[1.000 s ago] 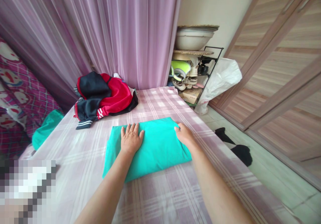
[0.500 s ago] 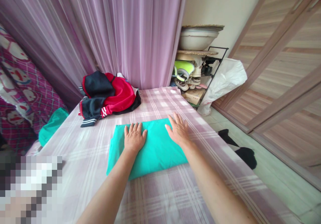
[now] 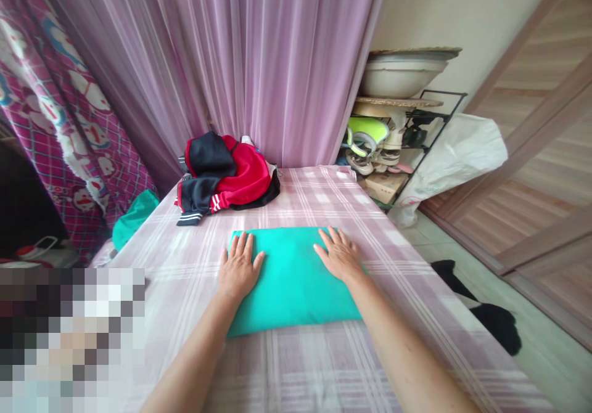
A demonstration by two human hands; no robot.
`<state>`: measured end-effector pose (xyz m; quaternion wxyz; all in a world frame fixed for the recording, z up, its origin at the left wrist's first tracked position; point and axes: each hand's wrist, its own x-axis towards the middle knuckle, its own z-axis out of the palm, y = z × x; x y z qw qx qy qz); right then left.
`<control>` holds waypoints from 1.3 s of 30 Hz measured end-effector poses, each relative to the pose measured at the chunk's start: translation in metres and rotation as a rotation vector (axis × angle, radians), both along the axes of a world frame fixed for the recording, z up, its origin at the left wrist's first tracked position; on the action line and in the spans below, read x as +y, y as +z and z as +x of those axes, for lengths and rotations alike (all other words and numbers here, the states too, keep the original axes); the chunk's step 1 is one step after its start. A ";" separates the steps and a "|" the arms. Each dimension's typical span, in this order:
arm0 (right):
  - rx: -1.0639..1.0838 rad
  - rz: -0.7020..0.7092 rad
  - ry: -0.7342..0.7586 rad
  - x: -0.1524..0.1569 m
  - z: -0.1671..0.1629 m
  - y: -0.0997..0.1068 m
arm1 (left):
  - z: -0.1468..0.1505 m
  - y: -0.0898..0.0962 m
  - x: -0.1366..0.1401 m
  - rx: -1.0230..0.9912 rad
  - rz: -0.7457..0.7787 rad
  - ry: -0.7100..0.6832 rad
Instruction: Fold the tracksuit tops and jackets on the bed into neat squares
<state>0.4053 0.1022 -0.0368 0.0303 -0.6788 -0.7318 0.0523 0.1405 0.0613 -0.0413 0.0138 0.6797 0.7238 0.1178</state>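
Note:
A folded turquoise cloth (image 3: 291, 283) lies flat as a rough rectangle on the checked tablecloth (image 3: 296, 370). My left hand (image 3: 239, 268) rests open on its left edge, fingers pointing away from me. On the right edge lies my right hand (image 3: 341, 256), also open, with its fingers spread. Neither hand grips the cloth. The cloth's outer edges are partly hidden under both hands and the right forearm.
Behind the cloth sits a heap of red and navy clothing (image 3: 231, 175) by the purple curtain (image 3: 296, 68). A shoe rack (image 3: 419, 160) and a white plastic bag (image 3: 462, 157) stand beyond the right corner. Another turquoise cloth (image 3: 134, 219) hangs at the left edge.
My left hand has slid from the cloth's upper part to its left edge. The left fold that stuck out now looks evened. My view has turned a little to the left.

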 end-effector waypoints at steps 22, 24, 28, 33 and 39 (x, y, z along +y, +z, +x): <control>0.352 -0.207 -0.242 -0.055 0.065 0.013 | -0.065 0.021 -0.022 -0.226 -0.307 0.174; 0.340 -0.126 -0.206 -0.052 0.059 0.014 | -0.064 0.021 -0.020 -0.303 -0.276 0.173; 0.199 0.062 -0.152 -0.042 0.047 0.031 | -0.049 0.018 -0.016 -0.703 -0.042 0.191; 0.046 0.202 -0.132 0.005 0.048 0.091 | -0.005 0.051 0.036 -0.756 0.193 0.088; -0.019 0.404 -0.302 0.108 0.088 0.163 | 0.048 0.109 0.172 -0.724 0.346 0.002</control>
